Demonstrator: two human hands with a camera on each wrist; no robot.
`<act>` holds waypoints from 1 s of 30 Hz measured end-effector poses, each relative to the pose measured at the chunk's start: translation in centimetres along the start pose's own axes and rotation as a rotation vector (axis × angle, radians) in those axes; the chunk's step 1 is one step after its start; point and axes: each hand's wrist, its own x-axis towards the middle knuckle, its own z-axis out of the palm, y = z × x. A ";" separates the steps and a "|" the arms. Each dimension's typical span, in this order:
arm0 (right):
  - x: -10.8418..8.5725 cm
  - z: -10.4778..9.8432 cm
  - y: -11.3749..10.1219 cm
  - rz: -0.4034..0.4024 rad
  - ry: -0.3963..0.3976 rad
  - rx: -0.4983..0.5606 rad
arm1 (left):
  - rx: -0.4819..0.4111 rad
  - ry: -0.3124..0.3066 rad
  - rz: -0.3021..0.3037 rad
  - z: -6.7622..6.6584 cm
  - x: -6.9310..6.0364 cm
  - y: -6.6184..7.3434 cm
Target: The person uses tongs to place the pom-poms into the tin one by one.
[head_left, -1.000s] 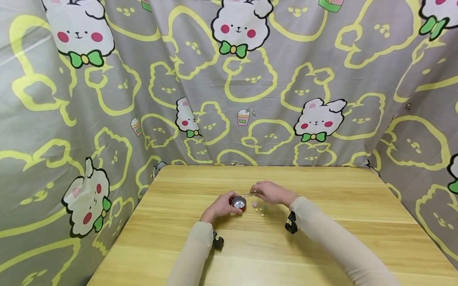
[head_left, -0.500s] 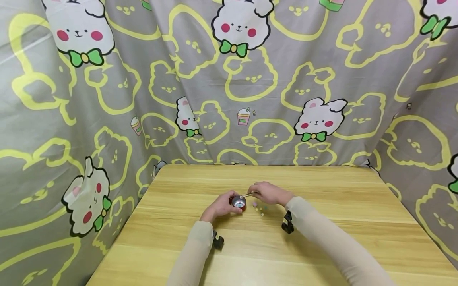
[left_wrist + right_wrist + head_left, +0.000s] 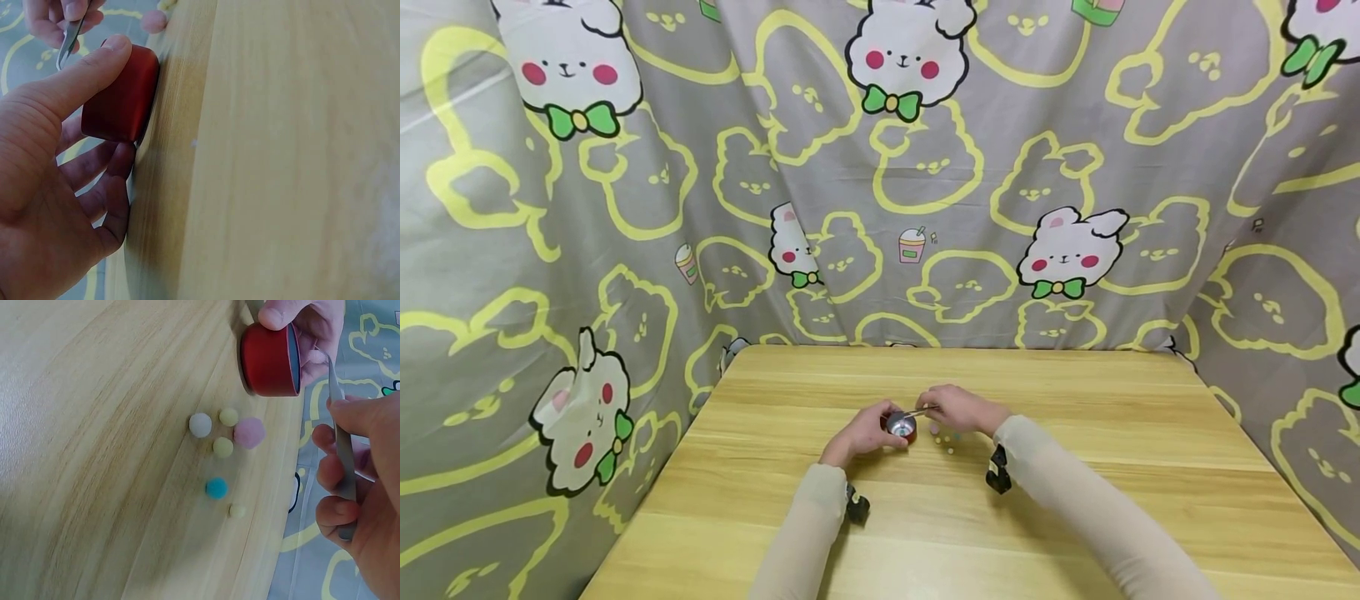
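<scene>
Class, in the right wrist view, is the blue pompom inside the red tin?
No: the blue pompom lies on the wooden table, outside the red tin.

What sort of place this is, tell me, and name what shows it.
Probably a curtained-off tabletop workspace, perhaps set up for recording: a cartoon-patterned cloth hangs behind and on both sides of a wood-grain table, and a small black device sits at each of the person's wrists.
</scene>
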 end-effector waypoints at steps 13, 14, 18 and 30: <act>-0.7 -0.5 -0.2 0.032 0.018 0.014 | -0.035 0.004 0.004 -0.1 -0.3 0.2; -0.8 -0.6 -0.2 0.034 0.020 0.016 | -0.036 0.004 0.005 -0.1 -0.3 0.2; -1.5 -1.1 0.0 0.044 0.022 0.010 | -0.023 0.003 0.006 -0.1 -0.2 0.1; -3.6 -2.3 1.8 0.078 0.036 0.000 | 0.004 0.008 0.019 -0.2 -0.4 0.3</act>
